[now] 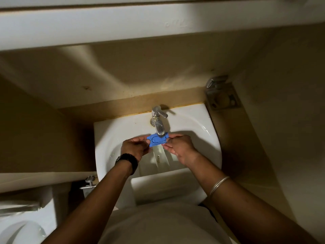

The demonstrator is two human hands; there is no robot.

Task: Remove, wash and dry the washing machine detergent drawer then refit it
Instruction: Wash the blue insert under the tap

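Rinsing is being done right now, looks like: the blue insert (157, 139) off the detergent drawer is being held flat under the tap (159, 126), over the back half of the sink (109, 131). It's being pinched at its short ends, left hand (134, 147) on one, right hand (179, 147) on the other. Probably light, stiff plastic, and slippery when wet, so edges are the best grip. The white drawer body (163, 184) is being left lying in the basin, against the front rim.
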